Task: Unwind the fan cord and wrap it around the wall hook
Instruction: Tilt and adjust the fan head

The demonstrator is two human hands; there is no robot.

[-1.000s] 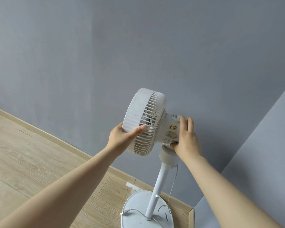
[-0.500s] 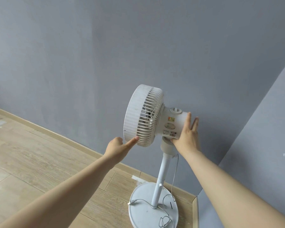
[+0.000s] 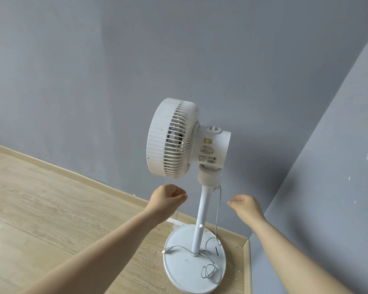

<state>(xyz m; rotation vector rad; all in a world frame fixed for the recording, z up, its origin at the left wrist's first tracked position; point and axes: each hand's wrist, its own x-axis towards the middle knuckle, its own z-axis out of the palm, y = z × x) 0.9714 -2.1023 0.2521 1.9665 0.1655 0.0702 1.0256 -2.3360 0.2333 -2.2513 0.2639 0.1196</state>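
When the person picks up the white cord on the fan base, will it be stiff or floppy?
Probably floppy: the cord hangs slack and lies in loose loops on the base. Likely light, since it looks thin. The plug end may swing or drag when lifted.

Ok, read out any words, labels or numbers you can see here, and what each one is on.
On the motor housing, the red and yellow sticker: too small to read.
Below it, the oval sticker: blurred, unreadable.
Lowest, the white rating label: print too small to read.
No other text visible.
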